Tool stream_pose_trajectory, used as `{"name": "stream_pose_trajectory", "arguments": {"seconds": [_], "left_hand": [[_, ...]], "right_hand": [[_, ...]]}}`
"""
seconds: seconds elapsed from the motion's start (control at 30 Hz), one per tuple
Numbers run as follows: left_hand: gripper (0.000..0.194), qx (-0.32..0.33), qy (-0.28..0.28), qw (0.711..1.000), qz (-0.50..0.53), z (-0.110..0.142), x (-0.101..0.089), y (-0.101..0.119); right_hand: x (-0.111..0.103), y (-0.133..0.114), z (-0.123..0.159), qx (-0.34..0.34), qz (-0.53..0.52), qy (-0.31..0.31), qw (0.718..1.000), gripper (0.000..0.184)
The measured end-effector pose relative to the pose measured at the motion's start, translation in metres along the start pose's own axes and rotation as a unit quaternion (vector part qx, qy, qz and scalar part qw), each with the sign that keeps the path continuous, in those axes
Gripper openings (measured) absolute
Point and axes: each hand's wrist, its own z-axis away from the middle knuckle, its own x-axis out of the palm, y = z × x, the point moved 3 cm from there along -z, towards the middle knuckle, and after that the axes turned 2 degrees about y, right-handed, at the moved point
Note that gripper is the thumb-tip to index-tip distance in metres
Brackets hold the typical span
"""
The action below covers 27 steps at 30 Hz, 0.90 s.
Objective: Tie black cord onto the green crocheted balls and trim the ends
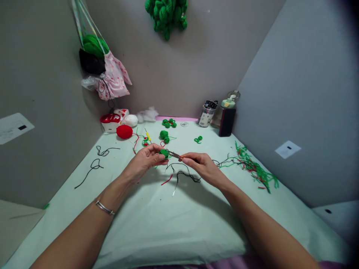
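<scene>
Pinched in the fingers of my left hand (147,158) is a small green crocheted piece (164,153). My right hand (203,166) is closed on a slim metal tool (174,154) with a reddish end; whether it is scissors or tweezers I cannot tell. The tool's tip meets the green piece. Beneath the hands lie a tangled black thread (187,175), a threaded needle (174,189) and a short red yarn piece (166,180). Just beyond are a green yarn bundle (164,136) and a yellow-handled crochet hook (148,135).
A red yarn ball (124,131) sits back left, near white stuffing (148,114). Yarn scraps (252,166) lie along the right edge. A pen tin (206,116), a dark phone (227,122) and a bottle (228,102) stand back right. Bags (113,76) hang on the left wall.
</scene>
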Motion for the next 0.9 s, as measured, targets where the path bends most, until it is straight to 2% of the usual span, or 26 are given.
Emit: {"name": "stream_pose_trajectory", "arguments": {"seconds": [0.3,0.6,0.73,0.8,0.9], "left_hand": [[0.029,0.005,-0.010,0.999,-0.033,0.002,0.003,0.000],[0.031,-0.017,-0.018,0.999,-0.035,0.002,0.003,-0.005],[0.030,-0.018,-0.031,0.999,-0.041,0.001,0.004,-0.006],[0.028,-0.010,-0.028,0.999,-0.043,0.001,0.003,-0.004],[0.027,-0.012,-0.022,0.998,-0.060,0.002,0.002,-0.002]], "right_hand": [[0.004,-0.002,0.001,-0.005,0.002,0.008,1.000,0.043],[0.004,-0.001,0.001,0.009,-0.003,0.013,1.000,0.041],[0.006,0.001,0.002,0.023,-0.037,0.011,0.999,0.041],[0.003,0.005,-0.001,0.036,-0.073,0.028,0.996,0.042],[-0.011,0.021,-0.008,0.055,-0.109,0.089,0.989,0.046]]}}
